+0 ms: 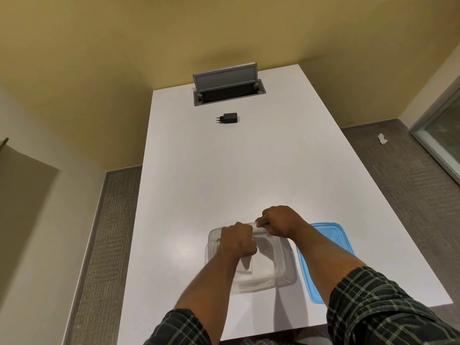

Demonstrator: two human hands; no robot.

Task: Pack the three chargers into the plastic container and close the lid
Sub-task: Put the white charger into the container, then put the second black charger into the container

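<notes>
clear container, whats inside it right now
Inside the clear plastic container, one white charger shows, partly under the left hand. That hand covers part of the interior, so anything beneath it cannot be seen.

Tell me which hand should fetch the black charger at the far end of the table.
Probably the left hand: it sits inside the container with no visible hold on it, while the right hand pinches the far rim, steadying it. The black charger lies far ahead, slightly left.

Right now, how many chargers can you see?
2. A black charger lies on the far table near the open cable hatch. A white charger sits inside the clear container, under the left hand. A third may be hidden.
</notes>
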